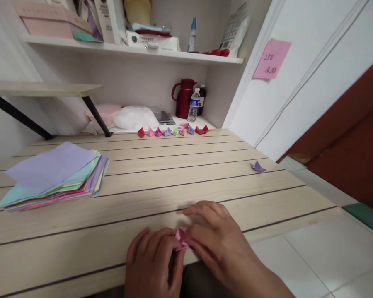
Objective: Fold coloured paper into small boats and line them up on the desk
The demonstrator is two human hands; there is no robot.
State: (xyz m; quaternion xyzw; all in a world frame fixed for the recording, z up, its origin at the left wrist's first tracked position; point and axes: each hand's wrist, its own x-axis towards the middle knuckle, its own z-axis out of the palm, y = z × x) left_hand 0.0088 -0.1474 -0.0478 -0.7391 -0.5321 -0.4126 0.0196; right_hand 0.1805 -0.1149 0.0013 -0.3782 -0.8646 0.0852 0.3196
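Between my two hands, close to the table's front edge, is a small pink origami paper (180,234) with raised, folded sides. My left hand (155,258) pinches its left side between thumb and forefinger. From the right, my right hand (219,240) grips the other side with thumb and forefinger, its remaining fingers stretched out over the table. Parts of the paper are hidden under the fingers. Along the table's back edge stands a row of small folded paper boats (167,131) in red, pink, purple and green. One purple paper boat (258,167) sits apart at the right.
A stack of coloured paper sheets (52,165) lies at the left of the slatted table (136,178). Behind are a dark red jug (185,99), a water bottle (194,105) and a plastic bag (135,118). A small raised shelf (43,89) stands at the back left.
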